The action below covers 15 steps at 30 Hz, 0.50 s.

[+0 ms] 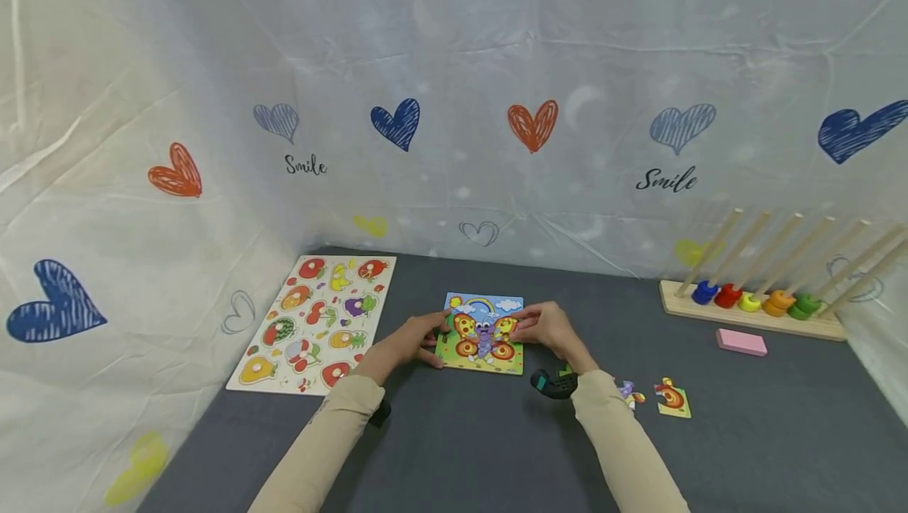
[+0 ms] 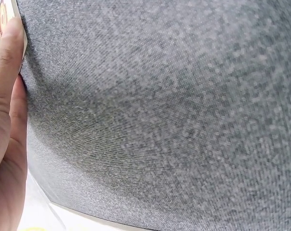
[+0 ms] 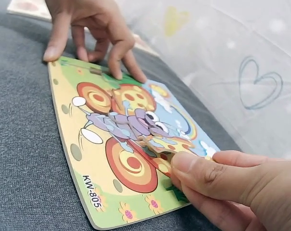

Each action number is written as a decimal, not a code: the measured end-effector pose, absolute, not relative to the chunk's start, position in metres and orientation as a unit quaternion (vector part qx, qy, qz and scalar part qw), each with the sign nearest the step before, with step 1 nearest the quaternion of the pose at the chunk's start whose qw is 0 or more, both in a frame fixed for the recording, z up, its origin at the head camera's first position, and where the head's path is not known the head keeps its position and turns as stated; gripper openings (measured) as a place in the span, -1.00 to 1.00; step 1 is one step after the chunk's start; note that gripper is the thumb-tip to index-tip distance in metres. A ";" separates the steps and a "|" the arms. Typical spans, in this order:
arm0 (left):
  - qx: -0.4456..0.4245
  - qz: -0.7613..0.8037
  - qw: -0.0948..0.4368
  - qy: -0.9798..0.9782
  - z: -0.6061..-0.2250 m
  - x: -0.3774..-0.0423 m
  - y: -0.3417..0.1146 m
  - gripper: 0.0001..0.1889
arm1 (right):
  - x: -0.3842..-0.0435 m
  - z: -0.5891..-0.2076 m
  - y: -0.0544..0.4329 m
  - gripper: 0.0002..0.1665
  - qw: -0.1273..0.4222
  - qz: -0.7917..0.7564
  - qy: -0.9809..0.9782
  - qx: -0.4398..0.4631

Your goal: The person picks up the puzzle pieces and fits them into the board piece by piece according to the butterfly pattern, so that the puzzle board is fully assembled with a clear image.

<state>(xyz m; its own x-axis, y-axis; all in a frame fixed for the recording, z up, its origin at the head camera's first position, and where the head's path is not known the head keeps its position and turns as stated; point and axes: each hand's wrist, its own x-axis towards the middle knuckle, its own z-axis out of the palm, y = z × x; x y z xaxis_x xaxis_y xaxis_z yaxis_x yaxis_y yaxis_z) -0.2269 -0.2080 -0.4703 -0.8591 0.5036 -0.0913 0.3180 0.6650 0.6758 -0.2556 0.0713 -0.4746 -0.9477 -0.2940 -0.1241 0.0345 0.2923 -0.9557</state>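
A square butterfly jigsaw puzzle [image 1: 454, 361] lies flat on the dark table. My left hand [image 1: 407, 343] rests along its left side, thumb at the near-left corner and other fingertips on the green edge. My right hand [image 1: 549, 328] is at the puzzle's right side. In the right wrist view, its thumb and fingers pinch a yellow wing puzzle piece [image 3: 161, 158], which looks slightly raised and partly hidden by the thumb. In the left wrist view, my left fingers touch the puzzle's edge. Loose puzzle pieces [image 1: 674, 400] lie beside my right forearm, some partly covered by it.
A white fruit puzzle board [image 1: 322, 340] lies at the left. At the back right stands a wooden peg rack [image 1: 752, 314] with coloured rings, and in front of it a pink block [image 1: 741, 342]. A printed curtain [image 1: 461, 182] hangs behind the table.
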 end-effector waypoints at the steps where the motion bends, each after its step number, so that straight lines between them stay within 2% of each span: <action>1: 0.227 0.340 0.136 0.902 -0.470 -0.227 -0.208 -0.23 | -0.256 -0.474 0.070 -0.61 0.135 -0.581 0.799 -0.081; 5: 0.208 0.366 0.150 0.895 -0.469 -0.225 -0.208 -0.07 | -0.257 -0.473 0.065 -0.63 0.117 -0.537 0.832 -0.080; 15: 0.180 0.403 0.164 0.882 -0.470 -0.225 -0.208 -0.09 | -0.253 -0.467 0.059 -0.64 0.064 -0.399 0.909 -0.100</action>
